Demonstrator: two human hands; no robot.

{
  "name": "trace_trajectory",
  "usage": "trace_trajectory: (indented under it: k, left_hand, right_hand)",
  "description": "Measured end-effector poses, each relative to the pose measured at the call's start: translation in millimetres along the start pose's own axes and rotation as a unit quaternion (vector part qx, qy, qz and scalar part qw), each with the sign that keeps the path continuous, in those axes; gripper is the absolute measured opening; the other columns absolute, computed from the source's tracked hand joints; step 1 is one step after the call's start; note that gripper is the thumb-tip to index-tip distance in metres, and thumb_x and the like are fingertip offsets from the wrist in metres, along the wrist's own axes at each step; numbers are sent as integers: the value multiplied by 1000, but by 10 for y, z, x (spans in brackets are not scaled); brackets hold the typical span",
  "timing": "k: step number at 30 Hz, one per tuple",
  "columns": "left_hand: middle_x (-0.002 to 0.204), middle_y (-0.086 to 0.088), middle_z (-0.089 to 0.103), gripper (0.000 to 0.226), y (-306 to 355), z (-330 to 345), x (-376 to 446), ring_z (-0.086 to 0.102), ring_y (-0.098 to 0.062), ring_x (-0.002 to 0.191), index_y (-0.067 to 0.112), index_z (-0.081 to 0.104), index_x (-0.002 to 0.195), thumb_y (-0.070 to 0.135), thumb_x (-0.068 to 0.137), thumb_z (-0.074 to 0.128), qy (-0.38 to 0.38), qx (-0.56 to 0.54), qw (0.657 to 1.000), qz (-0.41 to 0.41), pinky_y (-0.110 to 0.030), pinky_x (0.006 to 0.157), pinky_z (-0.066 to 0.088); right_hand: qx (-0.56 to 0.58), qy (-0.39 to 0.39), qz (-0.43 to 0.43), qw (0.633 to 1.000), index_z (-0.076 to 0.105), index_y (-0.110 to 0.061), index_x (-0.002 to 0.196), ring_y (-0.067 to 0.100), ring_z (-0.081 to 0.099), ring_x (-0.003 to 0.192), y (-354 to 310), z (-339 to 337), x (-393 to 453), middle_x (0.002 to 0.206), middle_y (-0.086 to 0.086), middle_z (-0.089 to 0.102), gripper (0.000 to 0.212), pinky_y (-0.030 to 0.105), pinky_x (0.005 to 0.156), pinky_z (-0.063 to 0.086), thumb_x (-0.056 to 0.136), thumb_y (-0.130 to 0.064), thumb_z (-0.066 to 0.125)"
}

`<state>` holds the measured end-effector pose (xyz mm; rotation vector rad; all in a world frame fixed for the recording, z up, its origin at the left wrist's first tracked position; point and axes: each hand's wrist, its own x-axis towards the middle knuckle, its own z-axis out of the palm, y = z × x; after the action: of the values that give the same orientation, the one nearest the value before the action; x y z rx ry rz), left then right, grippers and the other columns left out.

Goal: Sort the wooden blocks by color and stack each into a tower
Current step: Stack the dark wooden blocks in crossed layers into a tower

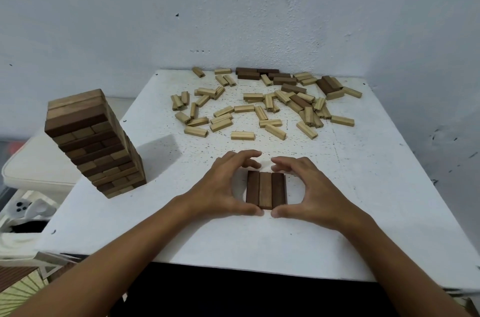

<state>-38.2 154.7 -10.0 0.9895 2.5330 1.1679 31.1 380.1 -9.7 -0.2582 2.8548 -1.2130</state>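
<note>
Step in hand: squaring the base layer of a dark tower. Three dark blocks (266, 190) lie side by side, lower centre of the frame, on the white table (363, 186).

Left hand (223, 186) and right hand (309, 186): fingers curved and spread, cupping the row from either side; thumbs near its front edge. Whether fingertips actually touch the wood is hard to tell; nothing is lifted.

Loose blocks (259, 106), mostly pale with some dark, upper centre.

Mixed tower (93, 142), left, looks to lean.

Next move, likely: fetch dark blocks and lay them crosswise.
</note>
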Motion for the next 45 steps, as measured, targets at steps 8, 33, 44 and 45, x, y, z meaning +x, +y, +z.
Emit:
trace_trajectory:
  k: [8,33,44,45]
  left_hand:
    - [122,20,60,94,42,28,15,49,-5,121,47,35,134,51,56,86,-13,-4,1000,-8,-36,104,40]
    - [111,14,66,84,874,-1484,-94,56,6,112,33,48,121,46,50,90,148,80,986,23,-3,76,38]
    - [113,15,66,88,585,-2440,-728,58,8,108,26,52,124,53,46,82,251,89,961,-78,-20,80,42]
    - [112,16,65,89,552,-2481,-773,57,11,107,26,52,124,54,45,82,252,88,960,-86,-20,80,42]
  right_hand:
    - [9,11,-5,1000,37,-54,133,3,46,122,3,53,7,123,-22,49,88,33,103,44,55,-62,77]
    - [30,33,-193,980,55,-34,122,-2,56,114,-1414,-684,794,116,-15,63,73,25,90,45,55,-39,85]
    - [46,-55,-292,954,56,-28,122,0,56,110,-2396,-102,1701,112,-12,63,68,21,83,42,61,-35,86]
    - [49,-65,-295,952,57,-28,122,0,56,110,-2440,-42,1757,113,-12,63,67,22,83,42,63,-32,87]
